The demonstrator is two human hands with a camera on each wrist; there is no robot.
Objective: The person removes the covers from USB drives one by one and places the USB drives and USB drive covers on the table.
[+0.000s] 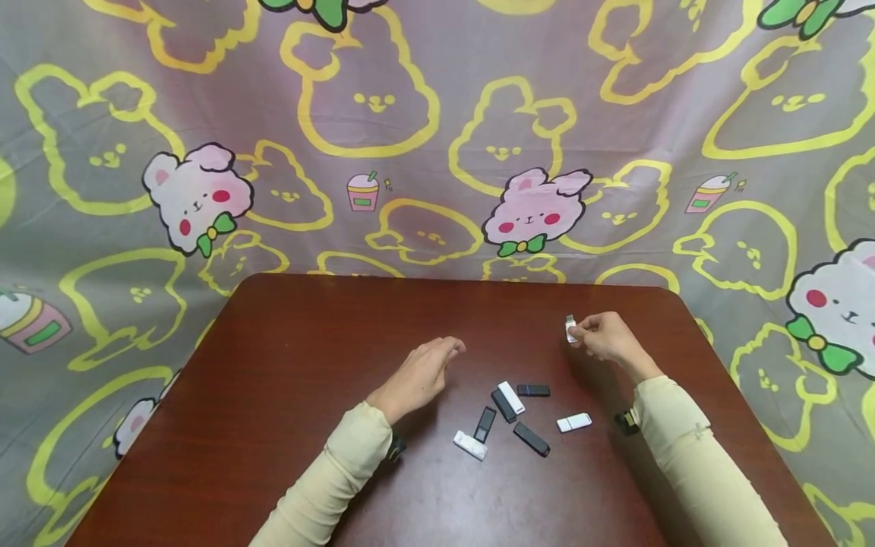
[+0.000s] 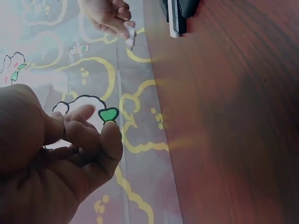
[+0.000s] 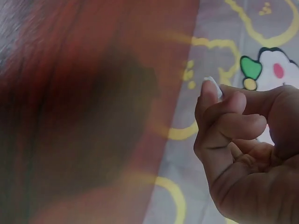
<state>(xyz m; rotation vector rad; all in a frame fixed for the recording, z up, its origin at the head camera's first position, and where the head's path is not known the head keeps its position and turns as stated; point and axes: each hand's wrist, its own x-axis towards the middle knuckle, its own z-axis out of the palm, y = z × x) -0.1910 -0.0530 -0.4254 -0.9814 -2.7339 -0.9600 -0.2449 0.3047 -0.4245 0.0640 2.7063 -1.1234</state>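
Readable text: none | curtain: tiny marks beside cup, illegible

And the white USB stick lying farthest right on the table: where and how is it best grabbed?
Probably grip the white USB stick mid-length, coming from above and pinching its two long edges: it's slim, lies flat and apart, and those edges face near and far.
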